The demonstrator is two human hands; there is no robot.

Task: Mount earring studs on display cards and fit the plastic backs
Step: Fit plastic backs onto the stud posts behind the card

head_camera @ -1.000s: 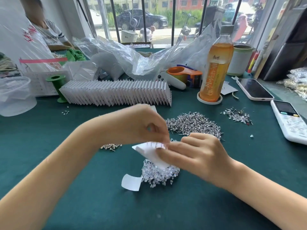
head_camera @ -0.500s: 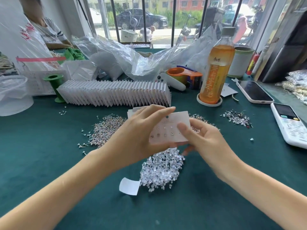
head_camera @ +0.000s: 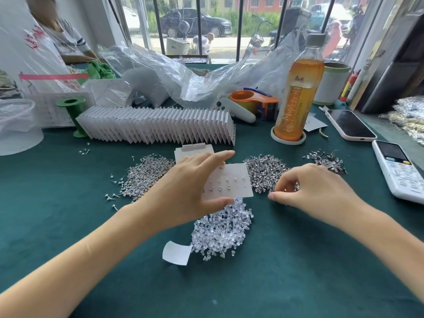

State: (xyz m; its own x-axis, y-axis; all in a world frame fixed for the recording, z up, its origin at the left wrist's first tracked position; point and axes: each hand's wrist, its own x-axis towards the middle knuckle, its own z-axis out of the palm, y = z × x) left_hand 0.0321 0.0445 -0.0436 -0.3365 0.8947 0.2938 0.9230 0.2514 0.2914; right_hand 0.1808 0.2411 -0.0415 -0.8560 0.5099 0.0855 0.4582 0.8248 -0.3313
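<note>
My left hand (head_camera: 188, 191) holds a white display card (head_camera: 231, 181) face up, thumb under its near edge and forefinger along its far edge; two rows of small studs sit in the card. My right hand (head_camera: 307, 191) rests with curled fingers on the right pile of metal studs (head_camera: 263, 169); whether it pinches a stud is hidden. Another stud pile (head_camera: 146, 173) lies to the left. A heap of clear plastic backs (head_camera: 220, 230) lies just below the card. More blank cards (head_camera: 195, 151) lie behind my left hand.
A long row of finished cards (head_camera: 156, 125) stands behind. A tea bottle (head_camera: 298, 88), tape dispenser (head_camera: 254, 102), phone (head_camera: 351, 125) and remote (head_camera: 399, 171) lie to the right. A paper scrap (head_camera: 176, 252), green spool (head_camera: 73, 115), plastic bags (head_camera: 172, 74) and another person (head_camera: 66, 40) are also here.
The card was turned face up and now stays in my left hand alone. My right hand let go of it and moved right onto the right stud pile.
</note>
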